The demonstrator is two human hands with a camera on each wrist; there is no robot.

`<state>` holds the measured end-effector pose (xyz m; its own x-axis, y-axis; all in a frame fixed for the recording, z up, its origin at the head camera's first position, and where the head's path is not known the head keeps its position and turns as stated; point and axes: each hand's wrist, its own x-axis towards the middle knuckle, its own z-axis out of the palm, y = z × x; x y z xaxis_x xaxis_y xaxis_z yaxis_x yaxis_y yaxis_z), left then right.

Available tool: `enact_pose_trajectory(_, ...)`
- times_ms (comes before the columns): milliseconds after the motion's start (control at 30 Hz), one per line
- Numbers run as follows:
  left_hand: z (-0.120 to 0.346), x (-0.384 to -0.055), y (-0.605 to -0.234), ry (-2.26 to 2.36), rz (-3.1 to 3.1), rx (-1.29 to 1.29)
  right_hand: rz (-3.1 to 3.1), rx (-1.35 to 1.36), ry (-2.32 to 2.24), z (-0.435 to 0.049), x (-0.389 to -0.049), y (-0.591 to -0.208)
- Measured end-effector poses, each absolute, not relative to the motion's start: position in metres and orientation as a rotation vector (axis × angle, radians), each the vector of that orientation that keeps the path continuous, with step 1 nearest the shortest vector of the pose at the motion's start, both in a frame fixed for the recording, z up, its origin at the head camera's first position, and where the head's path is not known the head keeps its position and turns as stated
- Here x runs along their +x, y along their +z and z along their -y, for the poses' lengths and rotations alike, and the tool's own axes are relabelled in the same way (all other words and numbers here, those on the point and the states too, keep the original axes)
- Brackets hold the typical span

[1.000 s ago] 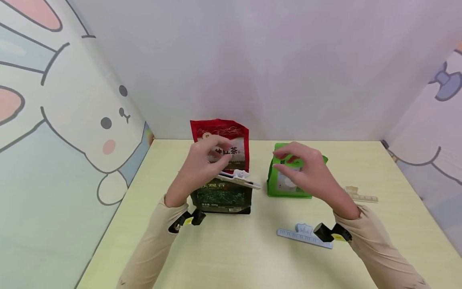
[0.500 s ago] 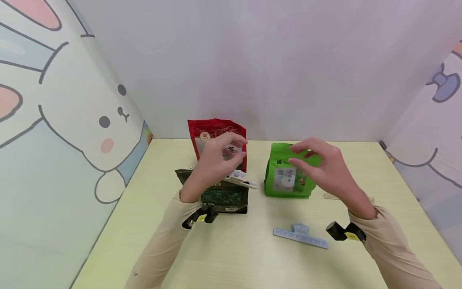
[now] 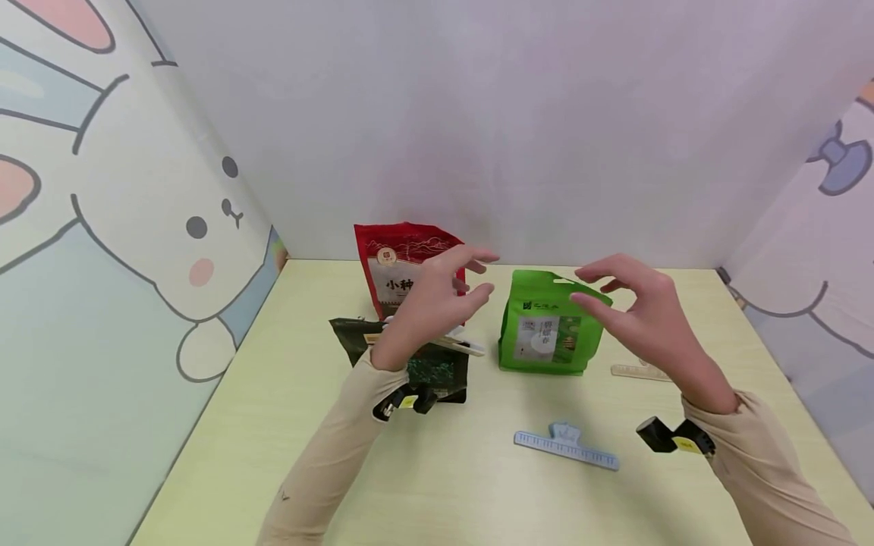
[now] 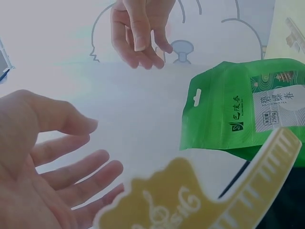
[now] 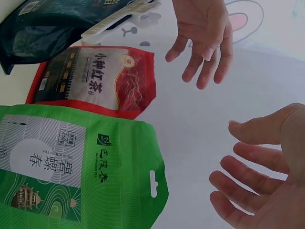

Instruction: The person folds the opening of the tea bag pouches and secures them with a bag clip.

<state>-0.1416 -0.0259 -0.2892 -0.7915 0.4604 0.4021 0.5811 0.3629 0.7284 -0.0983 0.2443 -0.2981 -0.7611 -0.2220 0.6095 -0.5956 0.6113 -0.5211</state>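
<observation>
My left hand [image 3: 437, 303] hovers in front of the red tea bag [image 3: 385, 262], fingers spread and holding nothing. My right hand [image 3: 642, 315] hangs by the right top corner of a green tea bag [image 3: 546, 337], also holding nothing. The green bag stands upright, with a hanging slot [image 5: 153, 183] near its top edge. Below my left hand stands a black tea bag [image 3: 437, 371], partly hidden by my wrist. Across its folded top sits a ruler-edged clip [image 3: 459, 345]; its gold handle with a treble clef [image 4: 164, 202] looms in the left wrist view.
A blue ruler clip [image 3: 567, 447] lies on the table [image 3: 478, 478] in front of the green bag. To its right is a beige ruler clip [image 3: 638, 371], partly behind my right forearm. A pale wall [image 3: 580, 152] rises behind the bags.
Both hands have moved to the right, the left from above the black bag and the right away from the green bag's front. Their fingers have spread wider. The bags and clips stay put.
</observation>
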Motion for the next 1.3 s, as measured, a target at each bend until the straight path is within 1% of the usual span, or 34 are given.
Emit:
enact_pose_trajectory(267,0.012,-0.144,-0.289,-1.415,2.523,-0.989,2.356,0.599,0.991,-0.256,-0.102,-0.301)
enact_pose_trajectory(500,-0.001,-0.150,-0.292,-1.404,2.590,-0.958,2.400,0.533,1.004,-0.264,-0.109,-0.305)
enact_pose_trajectory(700,-0.016,-0.156,-0.295,-1.307,2.648,-0.940,2.428,0.494,0.997,-0.272,-0.113,-0.309)
enact_pose_trajectory(1067,-0.042,-0.164,-0.294,-1.289,2.661,-0.844,2.512,0.406,1.028,-0.287,-0.124,-0.320)
enact_pose_trajectory(1300,-0.057,-0.170,-0.293,-1.116,2.756,-0.785,2.578,0.355,1.049,-0.294,-0.128,-0.329)
